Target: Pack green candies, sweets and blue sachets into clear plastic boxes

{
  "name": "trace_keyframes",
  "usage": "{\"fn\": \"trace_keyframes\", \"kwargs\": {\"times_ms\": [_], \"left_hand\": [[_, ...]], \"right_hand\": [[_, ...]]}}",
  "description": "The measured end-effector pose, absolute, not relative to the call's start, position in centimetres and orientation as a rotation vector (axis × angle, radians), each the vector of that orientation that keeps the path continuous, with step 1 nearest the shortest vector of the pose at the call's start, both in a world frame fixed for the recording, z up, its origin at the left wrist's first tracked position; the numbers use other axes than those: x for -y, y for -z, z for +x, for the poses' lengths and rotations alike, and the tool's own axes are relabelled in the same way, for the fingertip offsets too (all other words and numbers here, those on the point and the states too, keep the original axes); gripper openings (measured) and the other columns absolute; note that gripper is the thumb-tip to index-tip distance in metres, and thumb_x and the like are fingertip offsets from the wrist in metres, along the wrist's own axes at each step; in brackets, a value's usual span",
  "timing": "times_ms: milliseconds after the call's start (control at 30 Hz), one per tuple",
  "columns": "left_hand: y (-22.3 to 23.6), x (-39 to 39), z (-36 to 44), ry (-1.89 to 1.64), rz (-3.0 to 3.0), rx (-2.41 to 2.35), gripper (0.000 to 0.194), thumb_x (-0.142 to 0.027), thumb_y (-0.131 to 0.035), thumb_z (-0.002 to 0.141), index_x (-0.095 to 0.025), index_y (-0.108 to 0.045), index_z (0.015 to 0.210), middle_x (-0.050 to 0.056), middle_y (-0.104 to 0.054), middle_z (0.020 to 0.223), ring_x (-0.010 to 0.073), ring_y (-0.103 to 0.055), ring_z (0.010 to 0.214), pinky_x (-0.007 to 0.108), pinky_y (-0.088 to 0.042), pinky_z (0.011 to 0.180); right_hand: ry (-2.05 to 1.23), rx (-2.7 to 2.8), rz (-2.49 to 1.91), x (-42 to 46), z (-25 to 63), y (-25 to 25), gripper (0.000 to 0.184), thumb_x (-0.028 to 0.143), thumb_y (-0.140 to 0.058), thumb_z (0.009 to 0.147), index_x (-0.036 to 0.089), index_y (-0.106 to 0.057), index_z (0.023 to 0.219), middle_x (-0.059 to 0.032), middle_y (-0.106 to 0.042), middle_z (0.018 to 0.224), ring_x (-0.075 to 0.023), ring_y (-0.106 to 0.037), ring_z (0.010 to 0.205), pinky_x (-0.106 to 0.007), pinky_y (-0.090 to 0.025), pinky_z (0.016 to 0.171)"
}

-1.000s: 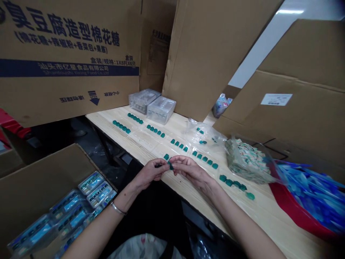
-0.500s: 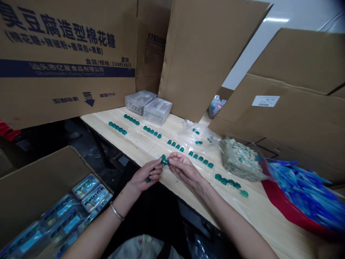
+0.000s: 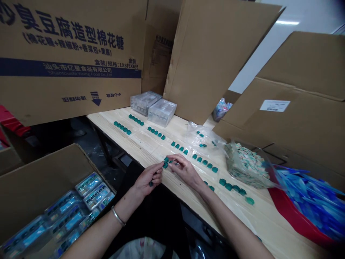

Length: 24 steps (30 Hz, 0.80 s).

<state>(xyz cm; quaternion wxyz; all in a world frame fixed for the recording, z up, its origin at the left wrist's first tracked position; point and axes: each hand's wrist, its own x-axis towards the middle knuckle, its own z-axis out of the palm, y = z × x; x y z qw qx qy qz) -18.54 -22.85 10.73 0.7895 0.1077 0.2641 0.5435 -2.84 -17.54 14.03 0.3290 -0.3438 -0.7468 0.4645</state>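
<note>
My left hand (image 3: 149,178) is closed in a pinch on small dark-green faceted pieces (image 3: 165,164) at its fingertips. Another green piece (image 3: 151,183) shows lower down, between its curled fingers. My right hand (image 3: 185,170) is against the same pieces, thumb and forefinger pressed together with a bit of green between them. Both hands are over the front edge of the wooden table (image 3: 140,151). Past them, short rows of green pieces (image 3: 205,163) lie on clear plastic trays. Whether the pieces at my fingertips are joined cannot be made out.
Clear plastic boxes (image 3: 161,111) stand at the back. A plastic bag (image 3: 205,136) holds a few green pieces. On the right are a bag of small pale packets (image 3: 246,162) and a red basin (image 3: 291,212) of blue pieces. An open carton (image 3: 32,180) with filled boxes is at lower left.
The view has shifted slightly left, so the table things appear further right. My right hand has turned a little, its fingers now arched over the green pieces. Both hands stay together.
</note>
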Motion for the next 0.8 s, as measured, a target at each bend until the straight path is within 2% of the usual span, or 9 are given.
{"fn": "trace_keyframes", "kwargs": {"times_ms": [100, 267, 367, 533, 800], "left_hand": [[-10.3, 23.0, -18.5, -1.141, 0.196, -0.56, 0.02, -0.02, -0.07, 0.075, -0.012, -0.051, 0.075, -0.009, -0.037, 0.056, -0.0024, -0.027, 0.036, 0.008, -0.021, 0.031], [-10.4, 23.1, -19.2, -1.191, 0.236, -0.57, 0.019, -0.024, -0.068, 0.078, -0.011, -0.057, 0.086, -0.007, -0.04, 0.06, -0.0027, -0.029, 0.038, 0.007, -0.02, 0.032], [-10.4, 23.1, -20.1, -1.221, 0.197, -0.596, 0.023, -0.023, -0.065, 0.081, -0.01, -0.059, 0.098, -0.007, -0.04, 0.061, -0.0025, -0.029, 0.038, 0.007, -0.021, 0.031], [-10.0, 23.2, -21.7, -1.207, 0.068, -0.536, 0.012, -0.018, -0.056, 0.086, -0.008, -0.058, 0.093, -0.007, -0.038, 0.06, -0.0018, -0.029, 0.036, 0.008, -0.022, 0.029], [-10.1, 22.9, -23.1, -1.272, -0.162, -0.279, 0.018, -0.023, -0.042, 0.094, -0.011, -0.054, 0.089, -0.004, -0.04, 0.062, 0.0014, -0.037, 0.041, 0.01, -0.028, 0.033]], "right_hand": [[-0.918, 2.167, -0.801, 18.0, -3.0, -14.0, 0.021, 0.035, -0.059, 0.085, 0.024, -0.068, 0.1, -0.0061, -0.062, 0.095, -0.0162, -0.058, 0.084, -0.03, -0.048, 0.074], [-0.85, 2.162, -0.844, 16.6, -3.5, -13.6, 0.02, 0.034, -0.061, 0.083, 0.022, -0.068, 0.098, -0.006, -0.065, 0.09, -0.0162, -0.061, 0.076, -0.029, -0.05, 0.069], [-0.704, 2.203, -0.877, 14.3, -3.9, -13.3, 0.018, 0.032, -0.062, 0.083, 0.022, -0.069, 0.096, -0.0063, -0.067, 0.088, -0.0178, -0.062, 0.079, -0.031, -0.05, 0.073], [-0.466, 2.468, -0.806, 11.1, -5.0, -12.4, 0.016, 0.027, -0.056, 0.087, 0.021, -0.07, 0.093, -0.0075, -0.07, 0.092, -0.0194, -0.063, 0.088, -0.033, -0.047, 0.082], [-0.209, 2.831, -0.783, 10.7, -6.5, -12.3, 0.024, 0.02, -0.052, 0.089, 0.016, -0.069, 0.073, -0.0088, -0.065, 0.073, -0.0186, -0.059, 0.077, -0.03, -0.043, 0.075]]}}
